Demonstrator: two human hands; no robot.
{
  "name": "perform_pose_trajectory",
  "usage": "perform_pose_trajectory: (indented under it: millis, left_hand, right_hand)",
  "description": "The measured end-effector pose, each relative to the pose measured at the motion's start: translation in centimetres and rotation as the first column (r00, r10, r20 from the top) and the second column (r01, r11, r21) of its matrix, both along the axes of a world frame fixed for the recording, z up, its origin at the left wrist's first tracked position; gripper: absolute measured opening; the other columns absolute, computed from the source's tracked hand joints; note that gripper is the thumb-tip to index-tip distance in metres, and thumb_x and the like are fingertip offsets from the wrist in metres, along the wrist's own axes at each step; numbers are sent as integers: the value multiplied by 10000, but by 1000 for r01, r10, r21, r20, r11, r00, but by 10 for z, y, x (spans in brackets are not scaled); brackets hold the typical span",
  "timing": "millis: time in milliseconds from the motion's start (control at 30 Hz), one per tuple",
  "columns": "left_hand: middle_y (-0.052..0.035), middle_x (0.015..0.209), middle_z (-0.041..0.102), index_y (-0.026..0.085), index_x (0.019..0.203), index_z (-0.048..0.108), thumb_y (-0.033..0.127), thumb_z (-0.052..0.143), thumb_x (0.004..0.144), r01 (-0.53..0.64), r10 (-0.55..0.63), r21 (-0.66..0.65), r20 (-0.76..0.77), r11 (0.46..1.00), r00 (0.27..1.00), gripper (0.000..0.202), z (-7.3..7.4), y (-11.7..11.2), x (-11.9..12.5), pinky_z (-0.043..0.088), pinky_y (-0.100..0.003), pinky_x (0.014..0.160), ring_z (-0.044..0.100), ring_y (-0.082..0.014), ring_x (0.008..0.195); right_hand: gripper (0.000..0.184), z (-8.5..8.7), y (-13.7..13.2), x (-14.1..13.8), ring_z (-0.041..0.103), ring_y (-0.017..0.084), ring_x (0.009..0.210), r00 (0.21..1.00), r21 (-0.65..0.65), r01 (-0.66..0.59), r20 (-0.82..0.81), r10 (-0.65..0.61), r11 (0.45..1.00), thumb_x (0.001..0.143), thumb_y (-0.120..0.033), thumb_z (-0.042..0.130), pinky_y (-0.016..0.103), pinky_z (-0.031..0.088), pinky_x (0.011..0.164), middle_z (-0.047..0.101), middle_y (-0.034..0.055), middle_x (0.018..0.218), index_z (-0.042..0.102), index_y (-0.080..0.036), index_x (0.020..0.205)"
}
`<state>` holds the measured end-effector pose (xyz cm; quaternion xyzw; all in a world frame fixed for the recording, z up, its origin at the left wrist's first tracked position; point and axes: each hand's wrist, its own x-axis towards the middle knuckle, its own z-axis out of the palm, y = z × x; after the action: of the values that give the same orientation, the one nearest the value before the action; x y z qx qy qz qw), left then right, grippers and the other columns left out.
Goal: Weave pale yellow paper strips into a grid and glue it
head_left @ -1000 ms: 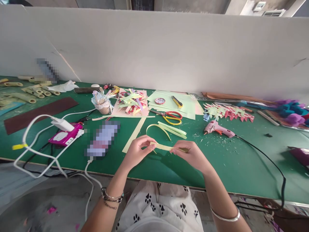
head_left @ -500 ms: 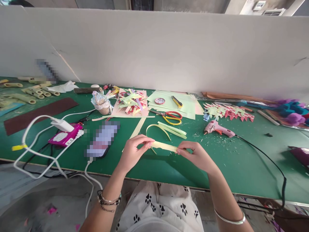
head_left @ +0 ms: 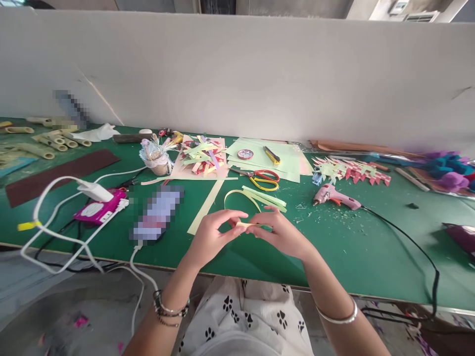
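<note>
My left hand (head_left: 218,231) and my right hand (head_left: 278,230) meet over the front of the green table. Between their fingertips they pinch a pale yellow paper strip (head_left: 243,225), mostly covered by the fingers. Just beyond lie a curled thin yellow strip (head_left: 237,192) and several light green strips (head_left: 265,199). A longer pale yellow strip (head_left: 206,207) rests flat to the left of my left hand. Scissors (head_left: 264,180) with red and yellow handles sit farther back.
A pink glue gun (head_left: 336,196) with a black cord lies right, beside paper scraps. Left are a phone (head_left: 158,212), a purple power strip (head_left: 102,205) and looping white cables. Behind are cut strips on pink paper (head_left: 178,170), a yellow cutter (head_left: 272,155) and a tape roll (head_left: 245,154).
My hands have come together, the right moving left. The paper strip, stretched between them before, is now folded or turned and largely hidden by the fingers.
</note>
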<state>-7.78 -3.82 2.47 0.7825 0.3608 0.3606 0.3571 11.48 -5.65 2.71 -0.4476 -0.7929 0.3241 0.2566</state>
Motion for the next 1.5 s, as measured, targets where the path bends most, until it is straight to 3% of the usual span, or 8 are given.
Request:
perform_pose_trajectory:
  millis: [133,233,400,533,767,1100,1367,1500]
  left_hand:
    - [-32,796,675,183,885,681,323,551,830,40,-37,-155,23,987,999,198,2,-1,-1,470,-199,625,602,-136,724]
    - [-25,764,676,182,833,698,319,514,852,64,-63,-204,8,977,998,230,5,-2,-1,453,-199,597,580,-122,658]
    - [-19,755,693,188,838,718,332,512,850,22,-29,-226,-27,974,999,251,9,-5,-1,436,-200,568,561,-107,584]
    - [-18,743,702,181,813,721,344,543,825,-51,52,-273,-3,961,999,241,10,-7,-2,437,-193,551,568,-99,548]
    - [-27,770,712,183,852,717,376,552,817,-59,80,-345,46,937,996,257,12,-8,-4,445,-192,544,576,-97,535]
    - [-50,821,709,171,858,701,428,472,848,-92,99,-312,9,946,995,344,19,-10,-3,441,-217,536,579,-123,576]
    - [-57,701,688,151,759,679,478,472,835,-231,243,-267,12,936,970,395,9,-2,-12,444,-238,568,587,-152,624]
    - [-51,660,664,153,621,613,460,489,836,-251,278,-289,58,924,959,394,1,0,-18,465,-253,642,614,-174,716]
  right_hand:
    - [268,-2,0,3,483,68,505,999,13,-21,-36,21,1000,903,-272,416,343,342,906,547,-48,527,646,-187,794]
    - [277,-1,0,2,478,82,525,998,17,-19,-52,20,1000,896,-270,422,254,408,709,534,-29,514,659,-172,791]
    - [298,2,-1,2,478,79,505,994,-90,-19,-106,10,996,889,-307,426,195,378,490,538,-7,547,674,-155,824]
    - [301,4,-4,6,441,56,435,990,-229,12,-134,-44,973,867,-357,459,178,353,411,566,-5,570,673,-152,814]
    - [298,5,-9,14,391,50,403,976,-303,66,-179,-125,951,835,-400,505,169,335,365,579,-9,548,694,-171,867]
    - [270,6,-11,19,452,60,428,957,-316,125,-212,-198,941,807,-397,541,178,381,399,572,-7,555,679,-165,801]
    - [263,7,-17,37,507,74,460,923,-289,199,-265,-278,936,793,-396,562,213,440,486,623,13,622,659,-153,771]
    - [286,-1,-17,42,584,103,521,844,-297,268,-386,-372,917,775,-424,587,250,484,582,675,35,684,652,-150,727]
